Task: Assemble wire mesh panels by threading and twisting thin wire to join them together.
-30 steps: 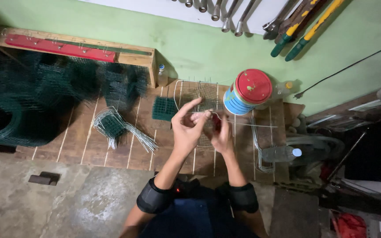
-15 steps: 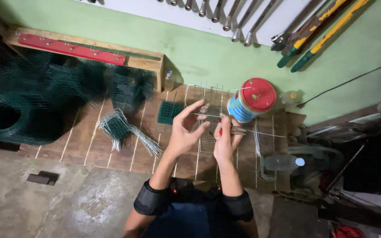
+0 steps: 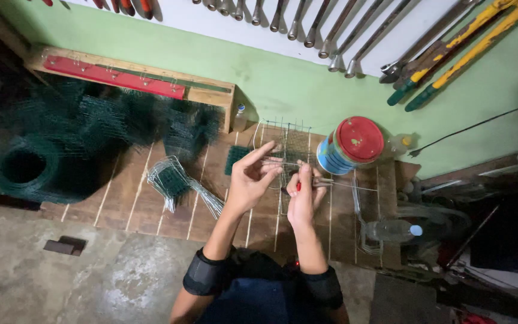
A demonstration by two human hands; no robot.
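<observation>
My left hand (image 3: 252,179) has its fingers spread and pinches the edge of a small square wire mesh panel (image 3: 294,146) held upright over the wooden floor. To its right, my right hand (image 3: 303,198) grips a small red-handled tool (image 3: 298,186) pressed against the mesh wires. Both hands are close together, almost touching, above the brown planks.
A tin can with a red lid (image 3: 351,146) stands to the right of the mesh. A bundle of wire pieces (image 3: 178,183) lies to the left. Dark green mesh rolls (image 3: 28,171) fill the far left. A plastic bottle (image 3: 394,230) lies at the right. Spanners and cutters (image 3: 427,84) hang on the wall.
The view has tilted down a little and both hands have shifted slightly left. The hands stay on the mesh panel and the tool.
</observation>
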